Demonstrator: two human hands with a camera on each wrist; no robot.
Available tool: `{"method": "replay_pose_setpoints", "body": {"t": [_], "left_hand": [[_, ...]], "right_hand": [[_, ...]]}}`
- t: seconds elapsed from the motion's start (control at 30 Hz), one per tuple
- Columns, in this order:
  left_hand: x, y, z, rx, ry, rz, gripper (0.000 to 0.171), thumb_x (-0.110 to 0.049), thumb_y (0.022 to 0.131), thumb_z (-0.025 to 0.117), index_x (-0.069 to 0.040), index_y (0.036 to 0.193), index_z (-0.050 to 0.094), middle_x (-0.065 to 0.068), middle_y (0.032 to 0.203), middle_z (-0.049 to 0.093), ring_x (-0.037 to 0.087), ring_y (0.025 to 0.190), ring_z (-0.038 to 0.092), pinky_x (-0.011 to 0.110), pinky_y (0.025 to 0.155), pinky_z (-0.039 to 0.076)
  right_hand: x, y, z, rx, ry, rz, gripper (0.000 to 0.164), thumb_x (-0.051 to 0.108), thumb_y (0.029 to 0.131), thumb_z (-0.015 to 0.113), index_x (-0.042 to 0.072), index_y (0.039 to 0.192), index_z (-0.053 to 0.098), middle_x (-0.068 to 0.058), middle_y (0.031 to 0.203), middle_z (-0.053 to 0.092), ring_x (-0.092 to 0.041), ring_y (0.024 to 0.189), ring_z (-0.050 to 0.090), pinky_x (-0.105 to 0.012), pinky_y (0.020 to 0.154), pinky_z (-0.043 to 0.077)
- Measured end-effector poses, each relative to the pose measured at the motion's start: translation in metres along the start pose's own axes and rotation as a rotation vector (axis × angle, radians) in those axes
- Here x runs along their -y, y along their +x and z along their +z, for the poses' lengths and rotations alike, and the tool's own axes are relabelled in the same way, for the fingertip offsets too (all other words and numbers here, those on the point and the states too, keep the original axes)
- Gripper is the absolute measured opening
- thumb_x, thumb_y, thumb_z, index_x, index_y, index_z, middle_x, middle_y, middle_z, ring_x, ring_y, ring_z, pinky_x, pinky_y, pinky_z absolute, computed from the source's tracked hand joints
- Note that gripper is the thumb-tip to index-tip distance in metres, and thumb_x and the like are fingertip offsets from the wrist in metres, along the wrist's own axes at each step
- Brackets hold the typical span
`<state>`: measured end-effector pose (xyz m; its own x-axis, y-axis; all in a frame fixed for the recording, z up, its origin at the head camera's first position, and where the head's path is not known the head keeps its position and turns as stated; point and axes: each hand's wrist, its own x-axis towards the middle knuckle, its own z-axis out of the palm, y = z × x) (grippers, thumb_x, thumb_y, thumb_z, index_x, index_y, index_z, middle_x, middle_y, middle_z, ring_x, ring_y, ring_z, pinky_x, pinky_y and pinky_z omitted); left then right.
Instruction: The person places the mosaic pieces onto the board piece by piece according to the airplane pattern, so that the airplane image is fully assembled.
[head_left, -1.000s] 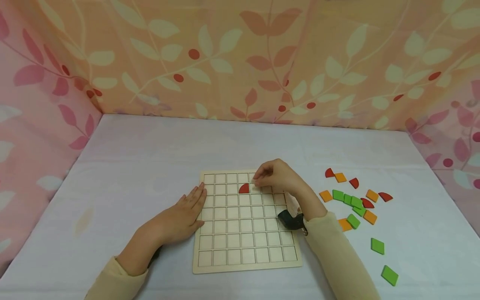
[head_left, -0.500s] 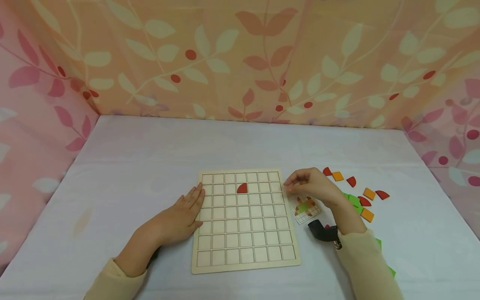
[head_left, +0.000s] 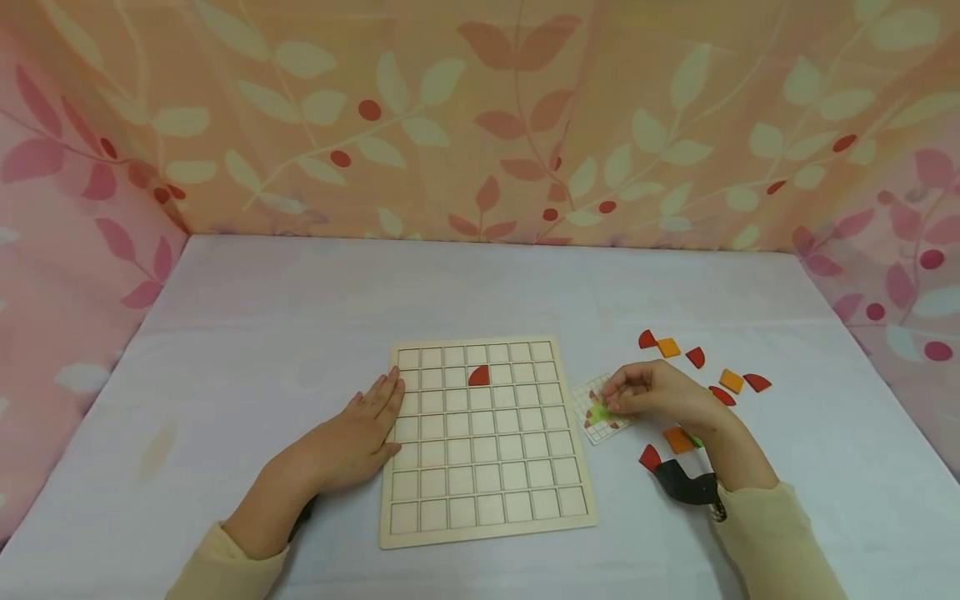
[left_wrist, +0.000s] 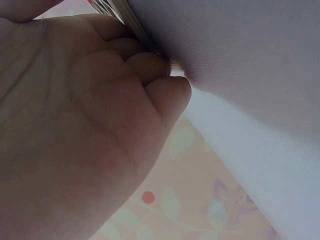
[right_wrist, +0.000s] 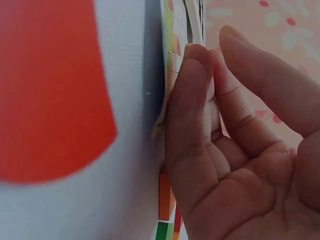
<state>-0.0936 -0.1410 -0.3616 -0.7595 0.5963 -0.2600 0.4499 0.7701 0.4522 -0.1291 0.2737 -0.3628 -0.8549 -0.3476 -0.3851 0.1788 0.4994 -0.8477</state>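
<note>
My left hand point(head_left: 352, 437) lies with fingers extended at the left edge of a pale wooden grid board point(head_left: 487, 533). In the left wrist view, the fingers of that hand point(left_wrist: 110, 100) meet the board's edge. One red quarter-circle tile point(head_left: 480, 377) sits in a cell of the board's second row. Over a printed pattern card point(head_left: 588, 425), right of the board, my right hand point(head_left: 667, 396) has loosely bent fingers, with nothing visible between them. Its fingertips overlap the card's green-and-brown pattern. In the right wrist view, the thumb and fingers are parted beside the card point(right_wrist: 172, 30).
Several red tiles point(head_left: 696, 357) and orange tiles point(head_left: 732, 382) lie scattered to the right. Part of a green tile point(head_left: 696, 441) shows beside the right forearm, which hides other pieces. A red tile point(head_left: 649, 457) lies near the black wrist camera point(head_left: 686, 485). Patterned cloth point(head_left: 480, 125) walls the white table.
My right hand has moved right, from over the board's upper right to over the pattern card, uncovering the board. My left hand stays at the board's edge. The head view has shifted slightly.
</note>
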Motion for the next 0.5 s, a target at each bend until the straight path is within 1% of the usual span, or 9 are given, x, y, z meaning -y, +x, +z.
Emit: {"method": "replay_pose_setpoints", "body": {"t": [0.13,0.23,0.37,0.5], "left_hand": [[0.001,0.000,0.001,-0.010,-0.005,0.007,0.070,-0.020,0.097,0.051,0.010,0.147,0.011,0.023,0.155,-0.003,0.038,0.142,0.003,0.057,0.110,0.015],[0.002,0.000,0.002,-0.016,-0.006,0.008,0.070,-0.020,0.097,0.051,0.010,0.147,0.011,0.023,0.155,-0.003,0.038,0.142,0.003,0.057,0.110,0.014],[0.003,0.000,0.002,-0.017,-0.007,0.007,0.070,-0.020,0.097,0.051,0.009,0.147,0.011,0.023,0.155,-0.004,0.037,0.142,0.003,0.057,0.110,0.014],[0.002,0.001,0.002,-0.016,-0.011,0.011,0.070,-0.020,0.097,0.051,0.010,0.147,0.011,0.023,0.155,-0.003,0.038,0.141,0.003,0.058,0.109,0.015]], "right_hand": [[-0.005,-0.002,0.001,0.041,0.019,-0.017,0.023,0.009,0.085,0.069,-0.007,0.100,0.063,-0.007,0.088,0.067,-0.015,0.080,0.062,-0.023,0.073,0.052],[-0.008,-0.002,0.003,0.071,0.035,-0.052,0.023,0.009,0.087,0.067,-0.008,0.101,0.062,-0.007,0.088,0.067,-0.014,0.078,0.061,-0.024,0.071,0.052],[-0.008,-0.002,0.008,0.071,0.062,-0.071,0.023,0.009,0.087,0.067,-0.009,0.100,0.062,-0.008,0.088,0.067,-0.014,0.076,0.061,-0.023,0.070,0.052],[-0.006,-0.004,0.013,0.068,0.094,-0.063,0.026,0.009,0.086,0.068,-0.011,0.101,0.061,-0.010,0.088,0.067,-0.014,0.077,0.062,-0.023,0.072,0.052]]}}
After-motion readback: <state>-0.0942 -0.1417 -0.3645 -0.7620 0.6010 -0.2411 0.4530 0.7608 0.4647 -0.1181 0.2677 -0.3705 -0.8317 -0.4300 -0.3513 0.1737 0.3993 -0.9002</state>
